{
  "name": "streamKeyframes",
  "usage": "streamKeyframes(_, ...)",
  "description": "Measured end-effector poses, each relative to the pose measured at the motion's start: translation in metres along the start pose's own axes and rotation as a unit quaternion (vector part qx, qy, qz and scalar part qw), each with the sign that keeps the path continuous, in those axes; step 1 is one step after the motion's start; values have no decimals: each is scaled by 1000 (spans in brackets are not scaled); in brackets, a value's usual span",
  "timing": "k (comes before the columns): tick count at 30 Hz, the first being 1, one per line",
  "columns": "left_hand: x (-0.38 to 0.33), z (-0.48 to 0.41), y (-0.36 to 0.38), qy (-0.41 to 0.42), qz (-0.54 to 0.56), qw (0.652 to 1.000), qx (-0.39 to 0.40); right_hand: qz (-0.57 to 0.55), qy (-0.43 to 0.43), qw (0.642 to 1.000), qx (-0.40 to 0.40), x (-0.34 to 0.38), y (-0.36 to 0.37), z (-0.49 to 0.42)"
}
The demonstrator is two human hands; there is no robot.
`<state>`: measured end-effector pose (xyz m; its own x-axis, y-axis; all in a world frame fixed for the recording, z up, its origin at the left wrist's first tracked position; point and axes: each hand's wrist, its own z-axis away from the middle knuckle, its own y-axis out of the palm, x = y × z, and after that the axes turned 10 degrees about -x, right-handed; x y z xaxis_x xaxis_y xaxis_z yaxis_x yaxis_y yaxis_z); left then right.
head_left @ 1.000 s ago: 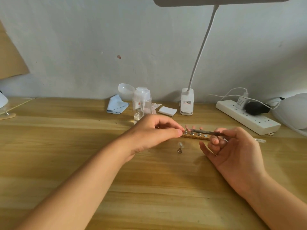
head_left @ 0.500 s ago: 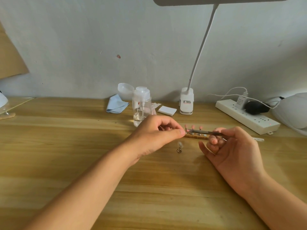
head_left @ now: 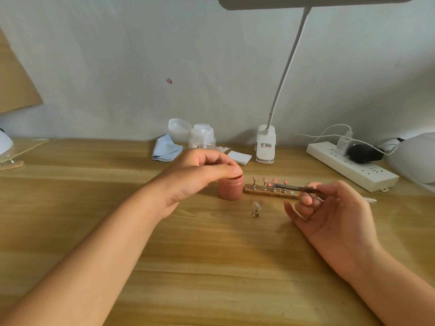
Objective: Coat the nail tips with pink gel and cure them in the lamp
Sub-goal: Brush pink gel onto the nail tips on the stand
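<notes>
A small pink gel jar (head_left: pixel 230 189) stands on the wooden table, left of a wooden strip (head_left: pixel 268 194) carrying several pink nail tips (head_left: pixel 264 180) on metal stands. My left hand (head_left: pixel 200 175) reaches over the jar, its fingertips and thumb curled round the jar's top; a lid cannot be made out. My right hand (head_left: pixel 329 208) pinches a thin brush (head_left: pixel 297 188) whose tip lies over the row of nail tips. In front of the strip, one loose stand with a clear tip (head_left: pixel 256 209) sits alone. The white curing lamp (head_left: pixel 414 158) shows at the far right edge.
A white power strip (head_left: pixel 353 169) with plugs and cables lies at the back right. Along the wall stand a desk lamp's clip base (head_left: pixel 265 147), a clear pump bottle (head_left: pixel 202 137), a blue cloth (head_left: pixel 166 148) and white pads (head_left: pixel 240 157).
My left hand has drawn back from the strip's left end and risen, so the pink jar now shows beneath its fingers. The right hand and brush have hardly moved.
</notes>
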<state>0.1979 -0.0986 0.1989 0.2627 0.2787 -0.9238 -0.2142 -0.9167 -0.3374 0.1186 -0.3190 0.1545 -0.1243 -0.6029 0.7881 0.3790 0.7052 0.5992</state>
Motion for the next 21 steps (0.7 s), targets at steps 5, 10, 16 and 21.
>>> streamKeyframes(5,-2,-1,-20,-7,18,1000,-4,-1,0,1000,-3,0,-1,-1)
streamKeyframes(10,8,-7,-42,-26,-9,997,-65,-2,2,1000,-4,0,0,-1)
streamKeyframes(16,40,-15,-58,-53,-85,986,-131,2,-3,1000,0,-1,0,0)
streamKeyframes(21,71,-13,-62,-39,-289,948,-128,11,-5,1000,6,-1,-2,-1)
